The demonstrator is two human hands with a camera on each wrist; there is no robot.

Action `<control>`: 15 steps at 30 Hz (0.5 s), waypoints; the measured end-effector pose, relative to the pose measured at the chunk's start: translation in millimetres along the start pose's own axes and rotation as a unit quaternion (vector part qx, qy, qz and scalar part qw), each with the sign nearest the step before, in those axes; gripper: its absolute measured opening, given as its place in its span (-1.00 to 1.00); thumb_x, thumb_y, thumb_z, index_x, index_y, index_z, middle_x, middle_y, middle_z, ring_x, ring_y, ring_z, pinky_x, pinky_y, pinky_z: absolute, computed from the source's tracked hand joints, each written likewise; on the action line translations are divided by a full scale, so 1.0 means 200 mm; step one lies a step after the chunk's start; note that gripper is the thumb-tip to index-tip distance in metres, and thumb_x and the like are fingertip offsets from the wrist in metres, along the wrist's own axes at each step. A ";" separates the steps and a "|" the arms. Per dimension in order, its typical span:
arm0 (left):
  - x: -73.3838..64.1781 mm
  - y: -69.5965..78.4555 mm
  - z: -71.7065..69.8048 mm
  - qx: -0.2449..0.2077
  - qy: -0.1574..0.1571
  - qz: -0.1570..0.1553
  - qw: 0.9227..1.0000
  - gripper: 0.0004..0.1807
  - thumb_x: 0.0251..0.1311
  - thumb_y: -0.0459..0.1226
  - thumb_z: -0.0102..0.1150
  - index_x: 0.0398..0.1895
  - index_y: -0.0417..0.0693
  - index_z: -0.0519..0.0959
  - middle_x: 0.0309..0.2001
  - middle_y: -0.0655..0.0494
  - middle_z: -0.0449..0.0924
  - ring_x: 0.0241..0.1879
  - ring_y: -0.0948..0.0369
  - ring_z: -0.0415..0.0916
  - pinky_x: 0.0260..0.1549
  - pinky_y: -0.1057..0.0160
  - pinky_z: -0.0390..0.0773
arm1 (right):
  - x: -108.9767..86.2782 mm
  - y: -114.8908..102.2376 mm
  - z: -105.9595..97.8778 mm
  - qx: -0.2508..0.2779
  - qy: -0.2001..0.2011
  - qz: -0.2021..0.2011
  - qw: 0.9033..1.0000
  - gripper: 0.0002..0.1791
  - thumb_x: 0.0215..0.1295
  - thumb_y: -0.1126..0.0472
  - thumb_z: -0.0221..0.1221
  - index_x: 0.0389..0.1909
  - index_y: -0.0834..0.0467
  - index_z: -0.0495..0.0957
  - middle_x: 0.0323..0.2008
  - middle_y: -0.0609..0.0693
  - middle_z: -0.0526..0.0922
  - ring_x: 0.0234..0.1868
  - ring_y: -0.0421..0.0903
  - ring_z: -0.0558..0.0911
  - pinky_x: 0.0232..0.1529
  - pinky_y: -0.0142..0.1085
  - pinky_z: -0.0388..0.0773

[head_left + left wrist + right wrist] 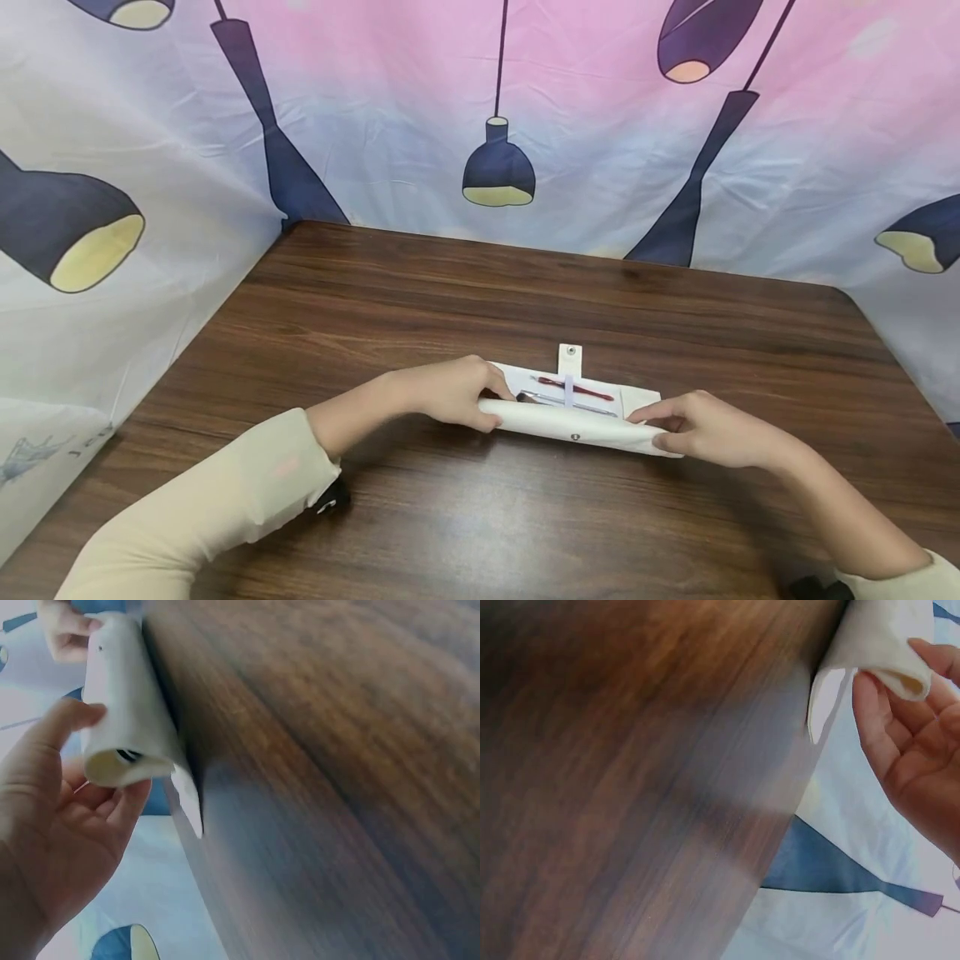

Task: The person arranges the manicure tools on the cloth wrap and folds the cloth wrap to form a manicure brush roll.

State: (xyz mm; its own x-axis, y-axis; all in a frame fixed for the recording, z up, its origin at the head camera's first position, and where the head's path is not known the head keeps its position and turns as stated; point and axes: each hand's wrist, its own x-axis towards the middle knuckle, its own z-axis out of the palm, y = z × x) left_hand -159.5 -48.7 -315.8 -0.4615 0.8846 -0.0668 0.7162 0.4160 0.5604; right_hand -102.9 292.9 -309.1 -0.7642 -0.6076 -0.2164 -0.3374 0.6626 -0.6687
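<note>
A white tool pouch [540, 422] lies on the table, its near side curled over into a roll with a metal snap on it. Inside, a thin red-handled tool [588, 389] and a slim clear tool [558, 403] sit under a pale lavender band [568, 390]. A snap tab [570, 360] sticks out from the pouch's far edge. My left hand [457, 392] grips the roll's left end, thumb on the near side and fingers behind. At the right end, my right hand [712, 429] pinches the folded edge between thumb and fingers. The left wrist view shows the roll's hollow end [120, 765].
The dark wooden table [420, 300] has a rounded far right corner. Behind it and along the sides hangs a cloth backdrop [397, 108] printed with lamps.
</note>
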 end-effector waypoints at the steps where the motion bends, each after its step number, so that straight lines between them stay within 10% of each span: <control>1: 0.00 0.00 -0.01 -0.015 -0.005 -0.007 1.000 -0.72 0.05 -0.29 0.18 -0.13 -0.10 0.64 -0.23 0.22 0.58 -0.29 0.38 0.43 -0.26 0.40 0.43 | 0.00 0.00 -0.01 0.014 -0.008 -0.001 1.000 -0.65 0.20 0.31 0.13 0.03 0.26 0.51 -0.40 -0.08 0.55 -0.62 -0.33 0.30 -0.57 -0.41 0.35; 7: 0.01 -0.03 -0.02 -0.078 -0.010 -0.060 0.995 -0.71 0.22 -0.25 0.05 -0.06 -0.16 0.58 -0.18 0.16 0.59 -0.28 0.35 0.45 -0.24 0.34 0.45 | 0.01 0.04 -0.04 0.062 -0.025 -0.011 0.998 -0.66 0.28 0.28 0.06 0.04 0.33 0.47 -0.12 0.06 0.59 -0.17 -0.27 0.52 -0.21 -0.36 0.47; 15: 0.03 -0.09 0.00 -0.077 0.014 -0.071 0.994 -0.68 0.32 -0.27 -0.08 0.04 -0.22 0.51 -0.06 0.05 0.56 -0.08 0.25 0.46 -0.07 0.23 0.41 | 0.07 0.12 -0.06 0.059 0.000 0.000 0.998 -0.66 0.34 0.25 0.02 0.04 0.38 0.44 -0.12 0.06 0.60 -0.11 -0.28 0.52 -0.15 -0.36 0.46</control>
State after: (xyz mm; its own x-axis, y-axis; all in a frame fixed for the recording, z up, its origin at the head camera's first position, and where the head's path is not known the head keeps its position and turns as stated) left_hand -175.2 -51.9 -325.7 -0.5679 0.8124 -0.1318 0.5558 0.4967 0.6666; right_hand -128.4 304.3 -319.4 -0.7643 -0.6075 -0.2163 -0.2703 0.6064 -0.7478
